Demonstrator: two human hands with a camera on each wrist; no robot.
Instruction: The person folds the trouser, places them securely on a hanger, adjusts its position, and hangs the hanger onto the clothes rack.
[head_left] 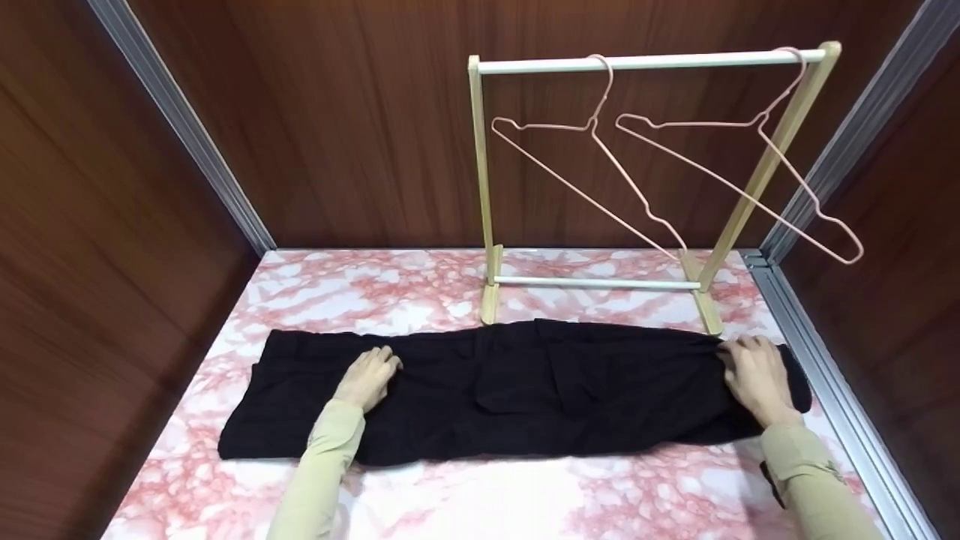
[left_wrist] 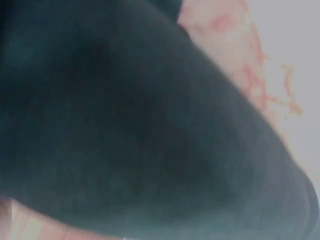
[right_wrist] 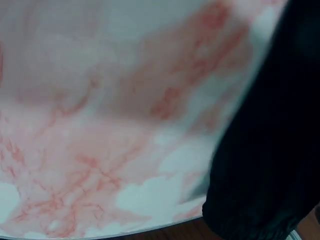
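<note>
Black trousers [head_left: 450,405], folded lengthwise with a flapped side pocket, lie across the tabletop in the head view. My left hand [head_left: 370,376] is on their left part, its curled fingers gripping the cloth. Near the right end, my right hand [head_left: 757,377] pinches the upper edge, where the fabric creases toward the fingers. In the left wrist view the dark cloth [left_wrist: 145,125] fills most of the picture, close and blurred. A gathered end of the trousers [right_wrist: 265,165] shows at the right side of the right wrist view. Fingertips are partly hidden.
Behind the trousers stands a wooden rack [head_left: 486,165] with a white top rail. Two pink hangers [head_left: 544,169] hang from it, one tilted out to the right. The pink-marbled table [head_left: 480,502] is enclosed by brown wood-grain walls [head_left: 337,135] with metal corner profiles.
</note>
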